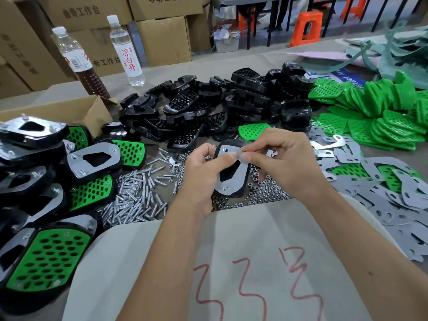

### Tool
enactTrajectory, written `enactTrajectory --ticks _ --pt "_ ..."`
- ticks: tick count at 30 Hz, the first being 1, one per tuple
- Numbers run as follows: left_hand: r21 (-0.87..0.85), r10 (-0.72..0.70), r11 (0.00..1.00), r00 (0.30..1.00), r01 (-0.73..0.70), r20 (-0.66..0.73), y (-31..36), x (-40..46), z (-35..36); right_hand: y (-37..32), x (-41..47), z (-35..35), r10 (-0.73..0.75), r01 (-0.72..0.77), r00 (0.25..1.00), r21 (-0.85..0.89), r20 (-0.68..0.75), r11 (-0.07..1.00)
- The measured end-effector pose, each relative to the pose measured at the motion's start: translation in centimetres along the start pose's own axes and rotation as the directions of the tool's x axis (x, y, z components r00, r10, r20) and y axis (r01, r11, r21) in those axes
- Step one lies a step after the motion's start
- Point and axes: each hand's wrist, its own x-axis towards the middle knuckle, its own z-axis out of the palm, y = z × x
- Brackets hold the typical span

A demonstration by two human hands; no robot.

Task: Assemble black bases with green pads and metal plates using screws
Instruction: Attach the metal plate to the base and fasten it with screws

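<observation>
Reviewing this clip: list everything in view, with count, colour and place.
black bases: heap, black, table centre
green pads: heap, green, right
metal plates: many, grey, right
screws: pile, silver, left of the hands
nuts: pile, silver, under the hands
finished assemblies: several, black-green, left
bottles: two, clear, rear left
cardboard boxes: several, brown, rear
held assembly: one, black with plate, centre
left hand: grips it
right hand: pinches at its top

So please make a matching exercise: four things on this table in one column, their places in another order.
Things:
1. loose green perforated pads
2. pile of silver screws
3. clear water bottle with white label
4. grey metal plate on black base

Places:
A. far left, standing
B. far right, heaped
C. between both hands
D. left of the left hand

Pairs: 1-B, 2-D, 3-A, 4-C
</observation>
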Motion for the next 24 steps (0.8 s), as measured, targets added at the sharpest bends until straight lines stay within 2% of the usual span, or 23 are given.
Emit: enactTrajectory --ticks 2,9,12,15,17,21,23,24 --pt "0.002 0.016 1.0 1.0 -0.016 0.009 -0.1 0.0 0.0 0.0 0.0 -0.1 0.003 -0.003 1.0 -0.01 0.013 1.0" --pt "-0.013 0.002 1.0 1.0 -0.002 0.003 0.1 -0.1 0.1 -0.3 0.2 -1.3 -0.003 0.01 0.98 -0.035 0.198 0.999" --pt "-0.008 0.01 1.0 1.0 -0.01 0.002 -0.1 -0.1 0.3 -0.3 0.0 -1.0 0.002 0.002 0.992 -0.028 0.125 1.0" --pt "0.008 0.022 1.0 1.0 -0.022 0.002 -0.2 -0.1 0.5 -0.2 0.0 -0.7 0.004 -0.003 1.0 -0.088 0.014 0.996" --pt "0.013 0.022 1.0 1.0 -0.022 0.001 -0.3 0.0 0.5 0.0 -0.1 -0.7 0.001 -0.002 1.0 -0.115 -0.011 0.993" --pt "-0.01 0.017 1.0 0.999 -0.017 -0.049 -0.3 0.2 0.4 -0.2 -0.5 -0.3 0.024 -0.024 0.997 0.003 0.072 1.0" --pt "-0.039 -0.001 0.999 0.996 -0.002 -0.089 -0.3 0.3 0.3 -0.1 -0.5 -0.5 0.055 -0.056 0.998 0.056 0.029 0.997" --pt "-0.056 -0.009 0.998 0.995 0.003 -0.104 -0.3 0.4 0.4 0.2 -0.5 -0.7 0.061 -0.059 0.997 0.043 -0.038 0.997"
